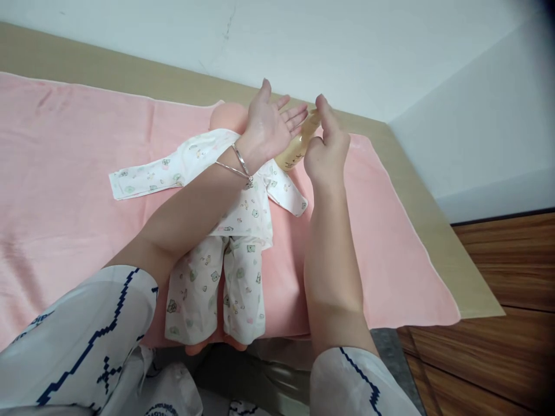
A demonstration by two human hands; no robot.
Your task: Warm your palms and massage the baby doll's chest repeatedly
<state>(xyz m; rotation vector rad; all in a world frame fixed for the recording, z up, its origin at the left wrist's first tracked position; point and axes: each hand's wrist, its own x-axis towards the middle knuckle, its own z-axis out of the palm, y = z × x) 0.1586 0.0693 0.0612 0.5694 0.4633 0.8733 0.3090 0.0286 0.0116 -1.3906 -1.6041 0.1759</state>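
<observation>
My left hand (271,124) is held palm up with its fingers stretched out, above the upper body of a baby doll (228,115). A bracelet (240,159) circles the wrist. Next to the fingertips is a bottle (295,149) of clear yellow liquid, slanted in view, with dark print near its lower end. My right hand (327,141) is closed at the bottle's upper part; some of its fingers are hidden, and so is the bottle's top. The doll lies on its back in a white printed top (247,216) and matching trousers (245,289), its feet toward me.
A pink blanket (87,138) covers most of the pale wooden table (429,219) under the doll. White walls (325,52) rise behind and to the right. Brown wood-look boards (511,271) show beyond the right edge. My lap is below the near edge.
</observation>
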